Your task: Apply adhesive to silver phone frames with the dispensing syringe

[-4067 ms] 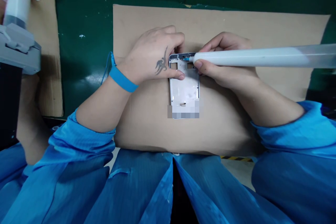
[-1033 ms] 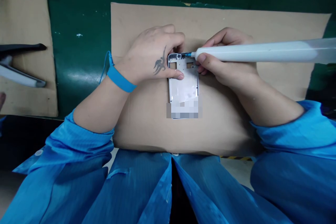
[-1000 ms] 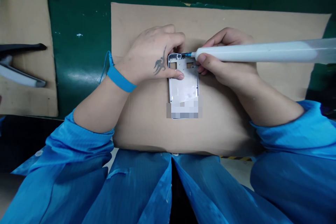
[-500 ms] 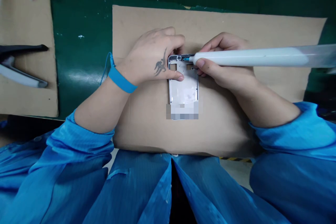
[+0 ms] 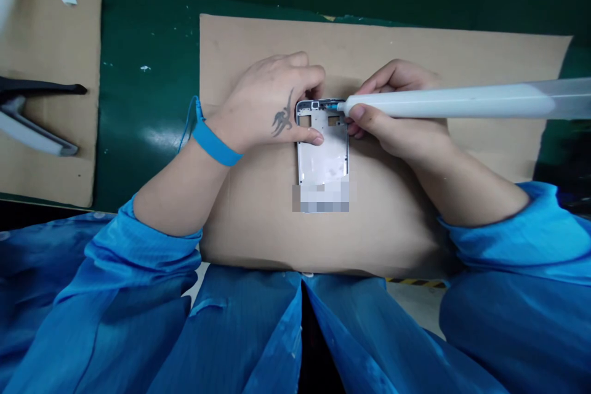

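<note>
Smartphone frame [image 5: 323,148], metal-rimmed and pale-backed, lying flat near the middle of a cardboard sheet [image 5: 378,43] on a green table [image 5: 148,68]; its lower end is pixelated. Left hand [image 5: 263,101], tattooed, with a blue wrist strap [image 5: 215,151], closed over the frame's upper left corner, thumb [image 5: 316,140] resting on its face. Right hand [image 5: 397,112] gripping a white dispensing syringe [image 5: 443,104] between thumb and fingers, barrel running off to the right, blue nozzle [image 5: 335,106] at the frame's top edge; from where I watch, I cannot tell whether it touches. Risks as I judge them: a slip of the nozzle could mark the frame's rectangular cutouts [image 5: 305,120], and uneven left-hand pressure could let the frame shift on the cardboard.
</note>
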Motion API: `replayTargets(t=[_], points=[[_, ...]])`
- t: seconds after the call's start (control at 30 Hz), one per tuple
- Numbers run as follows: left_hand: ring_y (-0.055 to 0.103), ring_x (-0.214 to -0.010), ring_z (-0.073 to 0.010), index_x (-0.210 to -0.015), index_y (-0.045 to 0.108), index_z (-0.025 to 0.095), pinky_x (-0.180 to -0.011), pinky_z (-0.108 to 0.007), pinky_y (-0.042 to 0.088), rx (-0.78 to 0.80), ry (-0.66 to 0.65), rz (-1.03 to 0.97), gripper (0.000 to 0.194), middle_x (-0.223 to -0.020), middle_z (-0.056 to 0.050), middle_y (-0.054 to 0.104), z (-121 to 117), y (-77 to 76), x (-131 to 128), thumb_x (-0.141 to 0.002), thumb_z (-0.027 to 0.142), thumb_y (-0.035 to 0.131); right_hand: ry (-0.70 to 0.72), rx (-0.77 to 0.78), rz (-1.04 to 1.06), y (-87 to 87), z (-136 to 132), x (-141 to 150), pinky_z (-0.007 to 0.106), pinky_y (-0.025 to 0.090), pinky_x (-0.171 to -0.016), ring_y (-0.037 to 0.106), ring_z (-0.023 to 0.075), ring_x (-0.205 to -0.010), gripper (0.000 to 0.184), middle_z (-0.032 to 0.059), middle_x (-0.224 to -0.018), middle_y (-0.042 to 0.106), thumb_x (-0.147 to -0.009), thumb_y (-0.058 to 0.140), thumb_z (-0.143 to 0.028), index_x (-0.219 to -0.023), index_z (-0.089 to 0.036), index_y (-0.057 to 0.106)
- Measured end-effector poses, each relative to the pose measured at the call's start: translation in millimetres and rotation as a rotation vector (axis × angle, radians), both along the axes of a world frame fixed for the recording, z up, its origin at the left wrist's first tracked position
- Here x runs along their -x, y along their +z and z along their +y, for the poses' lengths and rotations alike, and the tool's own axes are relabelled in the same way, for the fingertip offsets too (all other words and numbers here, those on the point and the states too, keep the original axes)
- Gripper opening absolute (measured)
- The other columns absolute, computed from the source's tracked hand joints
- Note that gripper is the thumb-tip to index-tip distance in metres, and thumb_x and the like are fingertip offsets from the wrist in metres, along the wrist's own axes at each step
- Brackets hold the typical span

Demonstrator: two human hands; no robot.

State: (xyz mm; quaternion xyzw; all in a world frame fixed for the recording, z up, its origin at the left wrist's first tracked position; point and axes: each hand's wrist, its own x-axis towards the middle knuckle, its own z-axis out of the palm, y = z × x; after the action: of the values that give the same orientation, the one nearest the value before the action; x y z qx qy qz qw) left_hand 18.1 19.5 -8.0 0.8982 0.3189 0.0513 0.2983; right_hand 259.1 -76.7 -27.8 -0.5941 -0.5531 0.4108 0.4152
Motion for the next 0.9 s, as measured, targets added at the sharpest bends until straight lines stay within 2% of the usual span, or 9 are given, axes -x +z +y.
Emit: replayTargets(t=[0.1, 0.27, 0.37, 0.43, 0.53, 0.6, 0.67, 0.77, 0.9], points=[[0.069, -0.102, -0.0343, -0.110, 0.073, 0.032, -0.099, -0.059, 0.057, -0.009, -0.004, -0.007, 0.062, -0.123, -0.009, 0.073, 0, -1.1, 0, -0.072, 0.078, 0.092, 0.010, -0.008, -0.018, -0.8, 1, 0, 0.042, 0.056, -0.050, 0.072, 0.0240, -0.061, 0.065, 0.0027, -0.081, 0.078, -0.075, 0.096, -0.087, -0.089, -0.032, 0.066], [0.068, -0.100, -0.0336, -0.109, 0.072, 0.032, -0.096, -0.060, 0.059, -0.024, -0.022, -0.002, 0.062, -0.124, -0.008, 0.073, 2, -4.5, 1, -0.072, 0.077, 0.094, 0.011, -0.030, 0.031, -5.7, 1, -2, 0.044, 0.059, -0.050, 0.071, 0.0254, -0.058, 0.060, 0.0027, -0.076, 0.076, -0.077, 0.098, -0.081, -0.091, -0.032, 0.067], [0.070, -0.109, -0.0365, -0.119, 0.073, 0.032, -0.101, -0.060, 0.059, -0.005, -0.016, -0.043, 0.065, -0.126, -0.010, 0.073, 2, -4.2, 2, -0.074, 0.075, 0.094, 0.029, -0.081, 0.143, -7.3, -3, -3, 0.037, 0.053, -0.044, 0.065, 0.0209, -0.050, 0.055, -0.0003, -0.073, 0.077, -0.083, 0.096, -0.075, -0.096, -0.032, 0.066], [0.071, -0.116, -0.0366, -0.130, 0.071, 0.031, -0.106, -0.058, 0.059, 0.006, 0.009, -0.097, 0.069, -0.133, -0.011, 0.072, 1, -4.0, 4, -0.078, 0.072, 0.092, 0.081, -0.112, 0.136, -7.6, -8, -4, 0.035, 0.054, -0.044, 0.063, 0.0194, -0.047, 0.050, -0.0009, -0.081, 0.082, -0.089, 0.088, -0.074, -0.109, -0.032, 0.069], [0.071, -0.125, -0.0338, -0.142, 0.066, 0.027, -0.109, -0.050, 0.058, -0.035, 0.128, -0.162, 0.059, -0.145, -0.013, 0.070, 3, -7.1, 9, -0.096, 0.063, 0.078, 0.209, -0.200, -0.076, -10.0, -16, -6, 0.044, 0.071, -0.074, 0.083, 0.0275, -0.074, 0.053, 0.0037, -0.096, 0.087, -0.093, 0.084, -0.069, -0.130, -0.033, 0.074], [0.071, -0.124, -0.0322, -0.141, 0.066, 0.026, -0.108, -0.048, 0.059, -0.101, 0.230, -0.153, 0.047, -0.146, -0.015, 0.069, 8, -11.9, 15, -0.105, 0.057, 0.066, 0.225, -0.262, -0.235, -14.1, -17, -10, 0.051, 0.072, -0.097, 0.088, 0.0337, -0.099, 0.052, 0.0058, -0.105, 0.089, -0.096, 0.084, -0.064, -0.137, -0.033, 0.075], [0.072, -0.119, -0.0318, -0.133, 0.069, 0.026, -0.105, -0.048, 0.060, -0.160, 0.290, -0.127, 0.037, -0.142, -0.014, 0.071, 15, -17.5, 20, -0.109, 0.053, 0.060, 0.154, -0.282, -0.353, -18.1, -13, -18, 0.056, 0.070, -0.104, 0.088, 0.0354, -0.108, 0.049, 0.0051, -0.113, 0.089, -0.101, 0.078, -0.061, -0.143, -0.035, 0.074], [0.072, -0.118, -0.0339, -0.120, 0.072, 0.026, -0.104, -0.050, 0.061, -0.198, 0.290, -0.104, 0.028, -0.138, -0.015, 0.070, 23, -23.1, 25, -0.106, 0.047, 0.061, -0.030, -0.213, -0.489, -16.9, 4, -45, 0.060, 0.069, -0.105, 0.087, 0.0356, -0.106, 0.051, 0.0043, -0.114, 0.089, -0.102, 0.075, -0.060, -0.148, -0.037, 0.071], [0.072, -0.116, -0.0341, -0.116, 0.071, 0.025, -0.100, -0.050, 0.062, -0.202, 0.275, -0.075, 0.024, -0.138, -0.015, 0.067, 23, -22.9, 27, -0.101, 0.043, 0.066, -0.260, -0.157, -0.553, 6.7, 36, -86, 0.062, 0.069, -0.096, 0.082, 0.0391, -0.096, 0.047, 0.0038, -0.094, 0.082, -0.095, 0.079, -0.060, -0.134, -0.035, 0.073]])
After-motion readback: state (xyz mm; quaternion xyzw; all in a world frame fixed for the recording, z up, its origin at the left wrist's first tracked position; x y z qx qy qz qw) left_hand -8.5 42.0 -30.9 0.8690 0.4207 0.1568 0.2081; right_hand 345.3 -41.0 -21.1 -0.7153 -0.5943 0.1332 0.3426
